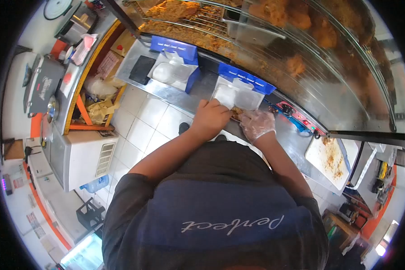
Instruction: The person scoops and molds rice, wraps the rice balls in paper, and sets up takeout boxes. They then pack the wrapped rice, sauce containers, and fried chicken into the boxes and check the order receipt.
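Observation:
A blue-and-white food box stands open on the metal counter in front of me. Inside it are a white rounded portion that looks like rice and a clear plastic tub. My left hand, bare, has its fingers curled over the box's near left edge. In a clear plastic glove, my right hand is closed at the near right side, its fingertips against a brown piece of fried chicken. The chicken is partly hidden between the two hands.
A second open box with similar contents stands to the left, beside a black flat object. Behind rises a glass display case of fried food. A crumb-strewn white cutting board lies right; a white freezer stands left.

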